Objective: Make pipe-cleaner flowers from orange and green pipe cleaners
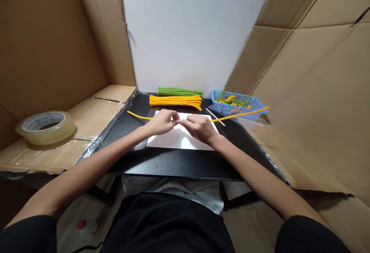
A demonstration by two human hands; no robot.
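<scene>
A long orange pipe cleaner (239, 115) stretches sideways through both my hands above a white sheet (173, 139). My left hand (165, 122) pinches it near its middle, and its free end pokes out to the left. Close beside, almost touching, my right hand (200, 126) is closed on the same pipe cleaner, whose longer end slants up to the right. The stretch between my fingertips is mostly hidden. Just behind the hands lies a bundle of orange pipe cleaners (175, 101), with a bundle of green pipe cleaners (179, 91) behind it.
On the black table (173, 164), thin wooden sticks (215, 117) lie right of the sheet. A blue basket (214, 103) at the back right holds green and orange pipe-cleaner pieces. A roll of clear tape (46, 127) rests on cardboard at left. Cardboard walls (312, 91) stand on both sides.
</scene>
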